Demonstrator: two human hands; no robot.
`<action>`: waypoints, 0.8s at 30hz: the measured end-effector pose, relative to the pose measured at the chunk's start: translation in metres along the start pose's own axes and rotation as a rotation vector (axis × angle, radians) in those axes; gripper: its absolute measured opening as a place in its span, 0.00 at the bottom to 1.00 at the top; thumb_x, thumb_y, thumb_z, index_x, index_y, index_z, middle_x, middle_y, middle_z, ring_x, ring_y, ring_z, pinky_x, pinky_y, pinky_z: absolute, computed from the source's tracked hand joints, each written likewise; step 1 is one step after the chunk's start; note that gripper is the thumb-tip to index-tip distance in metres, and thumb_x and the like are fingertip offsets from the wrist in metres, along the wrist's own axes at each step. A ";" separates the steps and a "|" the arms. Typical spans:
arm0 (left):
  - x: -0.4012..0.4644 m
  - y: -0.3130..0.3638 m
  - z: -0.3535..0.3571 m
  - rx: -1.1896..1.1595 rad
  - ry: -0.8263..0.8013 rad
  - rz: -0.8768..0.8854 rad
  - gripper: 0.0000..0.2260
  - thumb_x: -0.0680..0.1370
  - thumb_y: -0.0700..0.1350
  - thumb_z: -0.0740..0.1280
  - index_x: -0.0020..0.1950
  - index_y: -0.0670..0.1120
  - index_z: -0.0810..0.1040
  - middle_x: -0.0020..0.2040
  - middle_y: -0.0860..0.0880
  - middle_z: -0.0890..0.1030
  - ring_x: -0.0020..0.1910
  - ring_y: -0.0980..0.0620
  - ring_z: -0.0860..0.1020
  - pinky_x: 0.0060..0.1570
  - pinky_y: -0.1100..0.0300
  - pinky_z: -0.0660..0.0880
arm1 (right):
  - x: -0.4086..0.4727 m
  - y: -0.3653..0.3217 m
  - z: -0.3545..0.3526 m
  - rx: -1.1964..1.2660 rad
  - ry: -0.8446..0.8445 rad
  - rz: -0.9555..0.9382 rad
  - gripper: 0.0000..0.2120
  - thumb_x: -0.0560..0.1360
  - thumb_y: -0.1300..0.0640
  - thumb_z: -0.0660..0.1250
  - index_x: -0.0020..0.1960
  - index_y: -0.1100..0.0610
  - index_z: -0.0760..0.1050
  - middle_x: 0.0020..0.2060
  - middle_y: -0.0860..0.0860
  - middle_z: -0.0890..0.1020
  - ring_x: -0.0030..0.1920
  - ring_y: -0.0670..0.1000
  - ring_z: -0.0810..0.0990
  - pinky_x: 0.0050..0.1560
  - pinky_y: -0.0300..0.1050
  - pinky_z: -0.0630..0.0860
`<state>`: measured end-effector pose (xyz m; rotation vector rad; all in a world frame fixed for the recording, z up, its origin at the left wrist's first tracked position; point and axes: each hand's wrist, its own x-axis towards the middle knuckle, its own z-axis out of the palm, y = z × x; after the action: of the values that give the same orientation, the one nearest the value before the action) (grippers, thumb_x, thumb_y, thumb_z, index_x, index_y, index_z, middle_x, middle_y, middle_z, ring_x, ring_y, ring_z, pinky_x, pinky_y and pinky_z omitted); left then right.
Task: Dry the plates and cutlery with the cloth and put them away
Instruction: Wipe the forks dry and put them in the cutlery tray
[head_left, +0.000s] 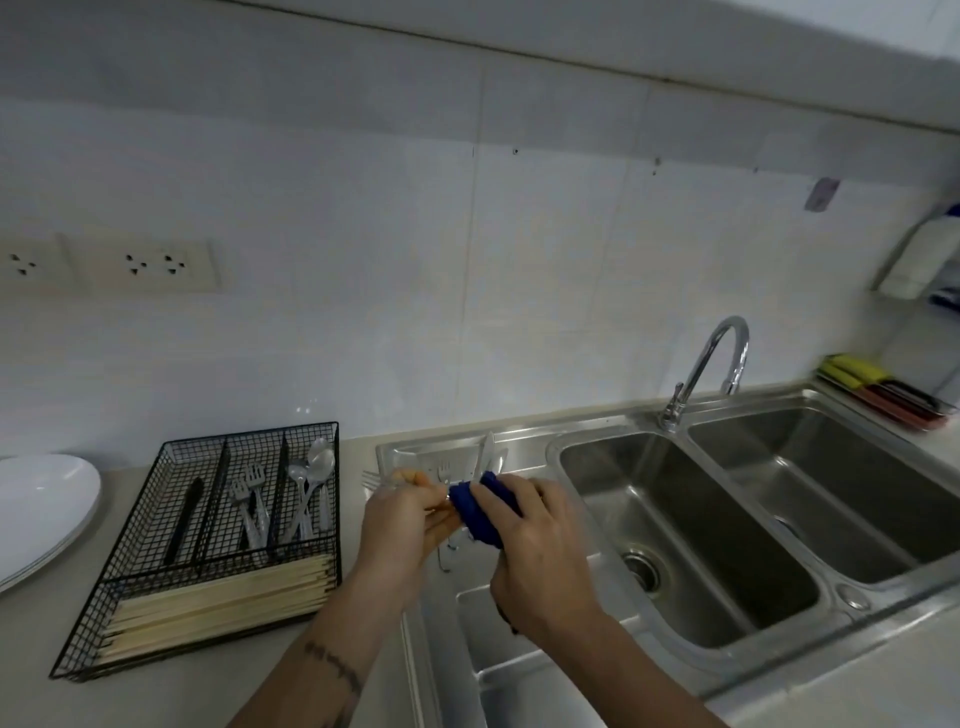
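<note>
1. Two hands meet over the draining board of the steel sink (691, 639), just right of the wire cutlery tray (156, 551)
2. Right hand (540, 551) has its fingers curled round a bunched dark blue cloth (480, 512), which is wrapped about a piece of cutlery
3. Left hand (400, 519) is closed, pinching one end of that same piece; what kind of cutlery it is cannot be told, as cloth and fingers hide most of it
4. Behind the hands a white knife (485, 454) and a fork (443, 470) lie on the draining board, and fork tines (370, 480) stick out by the left hand
5. Inside the tray the compartments hold a black utensil (184, 519), forks (249, 499) and spoons (311, 483), with a row of pale chopsticks (218, 603) across the front section
6. White plates (36, 514) sit stacked on the surface at the far left, well apart from the hands
7. Curved chrome tap (711, 369) stands behind the two sink basins
</note>
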<state>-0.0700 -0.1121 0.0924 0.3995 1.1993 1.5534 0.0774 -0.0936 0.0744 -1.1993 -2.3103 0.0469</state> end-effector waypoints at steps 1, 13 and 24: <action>0.001 0.001 0.002 -0.021 -0.023 0.013 0.10 0.78 0.29 0.63 0.41 0.42 0.71 0.39 0.40 0.81 0.39 0.44 0.83 0.38 0.56 0.81 | 0.002 0.001 -0.002 -0.007 0.013 -0.007 0.35 0.58 0.65 0.73 0.64 0.53 0.75 0.57 0.52 0.79 0.54 0.54 0.74 0.52 0.49 0.75; 0.004 -0.016 -0.004 0.338 0.126 0.309 0.04 0.76 0.40 0.71 0.46 0.39 0.81 0.37 0.44 0.86 0.39 0.46 0.86 0.40 0.55 0.82 | 0.007 0.019 -0.016 0.062 0.145 0.159 0.30 0.63 0.71 0.71 0.63 0.56 0.77 0.57 0.54 0.79 0.56 0.56 0.73 0.56 0.47 0.71; 0.015 -0.023 -0.029 0.140 0.288 0.116 0.08 0.78 0.40 0.70 0.47 0.34 0.80 0.36 0.40 0.85 0.37 0.45 0.85 0.38 0.55 0.81 | -0.012 0.018 0.019 -0.076 -0.068 -0.016 0.37 0.56 0.60 0.81 0.63 0.51 0.74 0.57 0.52 0.78 0.56 0.55 0.76 0.52 0.53 0.78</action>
<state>-0.0857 -0.1151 0.0554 0.3496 1.5369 1.6720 0.0880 -0.0882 0.0482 -1.2339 -2.4000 -0.0058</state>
